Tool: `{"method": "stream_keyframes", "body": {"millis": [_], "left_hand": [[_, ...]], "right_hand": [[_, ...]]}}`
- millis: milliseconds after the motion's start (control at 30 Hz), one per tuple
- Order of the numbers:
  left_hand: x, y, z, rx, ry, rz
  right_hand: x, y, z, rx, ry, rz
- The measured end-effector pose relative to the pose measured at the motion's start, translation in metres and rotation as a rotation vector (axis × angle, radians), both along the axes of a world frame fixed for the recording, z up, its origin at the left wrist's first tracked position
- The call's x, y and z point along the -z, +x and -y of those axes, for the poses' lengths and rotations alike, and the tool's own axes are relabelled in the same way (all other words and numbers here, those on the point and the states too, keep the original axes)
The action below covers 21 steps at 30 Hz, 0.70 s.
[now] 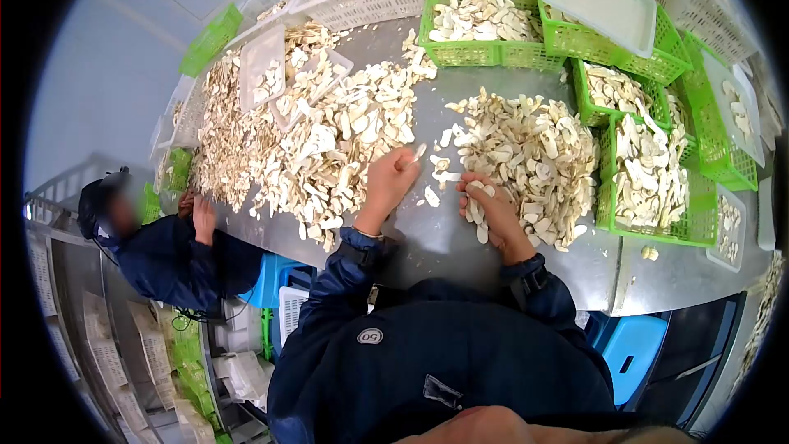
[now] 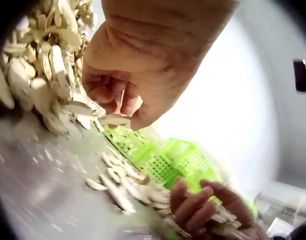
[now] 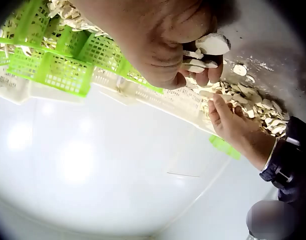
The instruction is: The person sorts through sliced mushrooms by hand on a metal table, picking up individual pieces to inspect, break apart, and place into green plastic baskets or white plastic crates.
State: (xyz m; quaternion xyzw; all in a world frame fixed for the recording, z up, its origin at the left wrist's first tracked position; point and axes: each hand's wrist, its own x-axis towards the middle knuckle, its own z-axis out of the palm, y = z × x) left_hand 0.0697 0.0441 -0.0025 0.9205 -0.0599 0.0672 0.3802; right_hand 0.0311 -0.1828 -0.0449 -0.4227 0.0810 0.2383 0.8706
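My left hand (image 1: 388, 185) pinches a pale dried mushroom slice (image 1: 420, 152) between thumb and fingers, over the bare strip of metal table between two heaps. In the left wrist view the same slice (image 2: 116, 120) sticks out from the fingertips. My right hand (image 1: 500, 218) lies at the near edge of the right heap (image 1: 530, 148) and holds several slices (image 1: 479, 191) in its curled fingers. The right wrist view shows a broad slice (image 3: 213, 44) and smaller ones in that grip. The larger left heap (image 1: 329, 148) spreads beside my left hand.
Green baskets (image 1: 657, 226) of slices line the right side, and another green basket (image 1: 485, 53) stands behind. White crates (image 1: 370, 2) run along the back. Clear plastic trays (image 1: 263, 66) lie on the left heap. Another person (image 1: 177, 255) works at the table's left end.
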Motion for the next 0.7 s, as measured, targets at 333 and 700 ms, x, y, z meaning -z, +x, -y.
{"method": "stream_keyframes", "body": {"millis": [333,700], "left_hand": [[0.010,-0.012,0.027,0.106,-0.832,-0.497],[0.006,-0.035,0.014,0.161,-0.604,-0.404]], "right_hand": [[-0.003,-0.006,-0.007,-0.134,-0.205,0.148],[-0.018,-0.011,0.000,-0.210,-0.293,0.171]]}}
